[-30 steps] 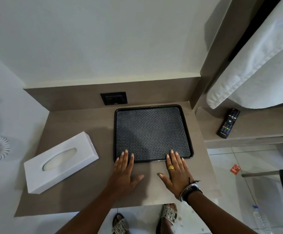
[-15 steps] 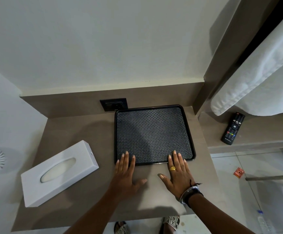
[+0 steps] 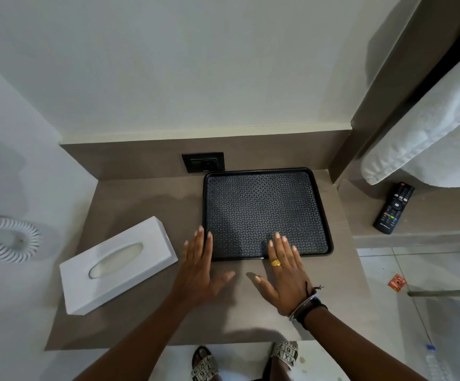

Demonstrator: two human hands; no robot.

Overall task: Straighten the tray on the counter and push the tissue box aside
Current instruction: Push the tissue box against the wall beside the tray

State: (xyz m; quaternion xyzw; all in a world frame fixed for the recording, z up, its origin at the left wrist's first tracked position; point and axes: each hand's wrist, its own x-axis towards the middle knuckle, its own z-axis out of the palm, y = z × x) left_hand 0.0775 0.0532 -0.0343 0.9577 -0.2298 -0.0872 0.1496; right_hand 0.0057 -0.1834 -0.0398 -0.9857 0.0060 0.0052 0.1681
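A black patterned tray (image 3: 261, 204) lies square on the brown counter (image 3: 140, 204), its far edge close to the back wall. A white tissue box (image 3: 118, 266) sits skewed at the counter's left. My left hand (image 3: 200, 270) is flat and open at the tray's near left corner, fingertips just at its edge, blurred by motion. My right hand (image 3: 283, 268), wearing a gold ring, lies flat with its fingertips over the tray's near rim. Neither hand holds anything.
A black wall socket (image 3: 203, 162) is set behind the tray. A lower shelf on the right carries a black remote (image 3: 393, 207) under a hanging white towel (image 3: 426, 133). A coiled white cord (image 3: 6, 237) hangs at the left wall. My sandalled feet (image 3: 245, 361) show below the counter edge.
The tray has slid away from me toward the back wall. My left hand has shifted left, off the tray's near rim toward its corner. My right hand stays on the rim.
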